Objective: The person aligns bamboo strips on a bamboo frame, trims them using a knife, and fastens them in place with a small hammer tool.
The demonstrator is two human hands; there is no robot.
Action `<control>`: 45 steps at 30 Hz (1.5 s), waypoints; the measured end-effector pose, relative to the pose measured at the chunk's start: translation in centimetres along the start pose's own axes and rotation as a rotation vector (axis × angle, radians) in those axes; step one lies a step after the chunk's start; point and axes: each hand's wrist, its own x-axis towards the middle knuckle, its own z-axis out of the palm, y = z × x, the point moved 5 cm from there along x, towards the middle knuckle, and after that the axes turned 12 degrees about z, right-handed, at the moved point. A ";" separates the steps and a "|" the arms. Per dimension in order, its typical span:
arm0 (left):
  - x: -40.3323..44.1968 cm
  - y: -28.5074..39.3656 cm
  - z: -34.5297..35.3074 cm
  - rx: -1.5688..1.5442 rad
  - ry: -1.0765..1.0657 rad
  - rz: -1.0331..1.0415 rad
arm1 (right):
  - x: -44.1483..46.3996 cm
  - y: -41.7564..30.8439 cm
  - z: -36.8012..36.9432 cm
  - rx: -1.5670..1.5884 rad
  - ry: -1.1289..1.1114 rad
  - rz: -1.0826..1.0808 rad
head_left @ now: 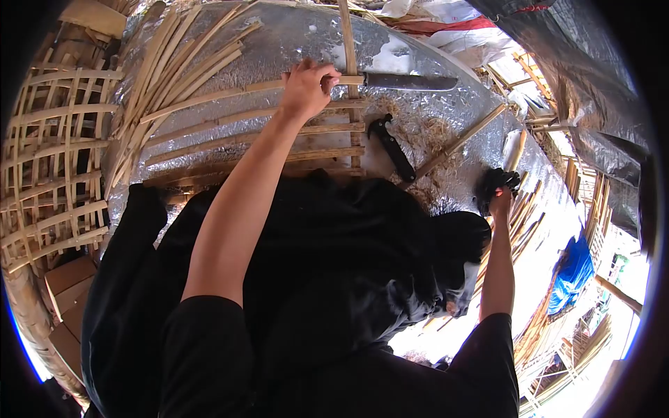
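Observation:
My left hand (306,87) is closed with curled fingers over the top bamboo strip (251,88), close to where it crosses an upright bamboo strip (347,35). Just right of that crossing lies a knife (418,82) with a long dark blade; its handle end is hard to make out. Several more bamboo strips (327,129) run roughly parallel below, meeting the same upright. A black hand tool (394,148) rests on the silvery sheet at an angle. Far to the right, my right hand (499,200) grips a black, bunched object (486,188) whose kind I cannot tell.
A bundle of loose bamboo strips (174,63) fans out at upper left, beside a woven bamboo lattice (59,150). Wood shavings (435,129) and a slanting stick (463,139) lie on the sheet. A blue plastic sheet (571,275) hangs at right. Cardboard (70,285) stands lower left.

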 end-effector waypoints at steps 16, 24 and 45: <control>-0.5 0.2 0.1 -0.040 0.042 0.063 | -2.7 -9.7 -6.1 0.701 0.012 0.012; -0.5 1.0 -0.5 -0.031 0.053 0.050 | -10.9 -31.2 -4.1 0.705 -0.238 0.071; 0.5 0.6 0.2 -0.032 -0.018 0.008 | -11.2 -45.2 5.3 0.921 -0.472 -0.122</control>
